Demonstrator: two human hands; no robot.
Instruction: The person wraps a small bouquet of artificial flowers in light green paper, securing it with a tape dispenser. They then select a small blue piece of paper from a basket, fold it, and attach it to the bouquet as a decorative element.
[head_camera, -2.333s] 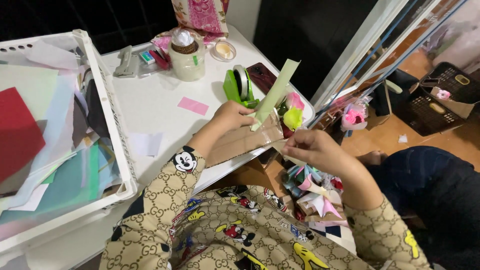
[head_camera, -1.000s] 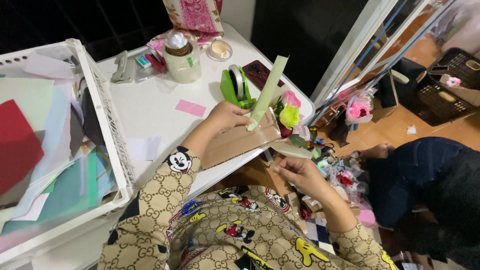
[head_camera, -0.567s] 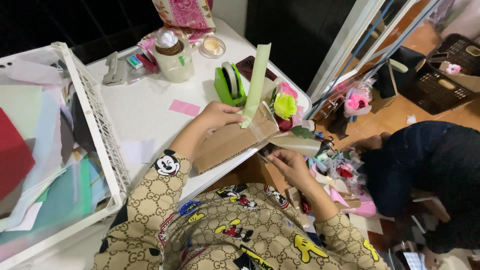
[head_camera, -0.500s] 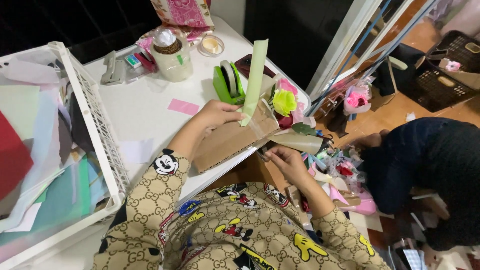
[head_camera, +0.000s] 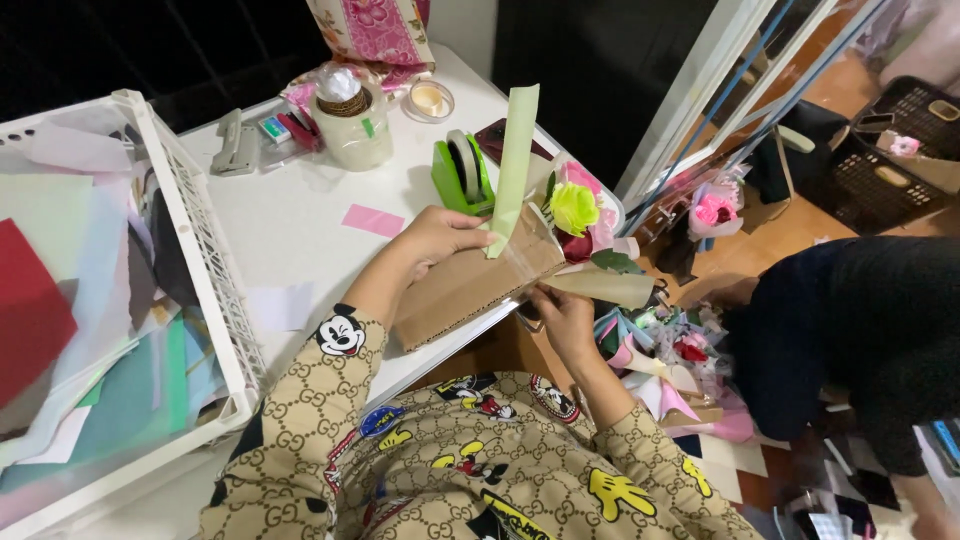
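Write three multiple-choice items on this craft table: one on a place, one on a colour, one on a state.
1. Where does the white basket of paper sheets stand?
A. at the table's left
B. on the floor
C. behind the tape dispenser

2. What colour is the tape dispenser?
A. red
B. green
C. white

3. How does the pale green paper strip stand?
A. flat on the table
B. crumpled in the basket
C. upright, held against the cardboard piece

Answers: 1 A, it fills the left side. 2 B, its body is bright green. 3 C, the left hand pins its lower end while it rises.
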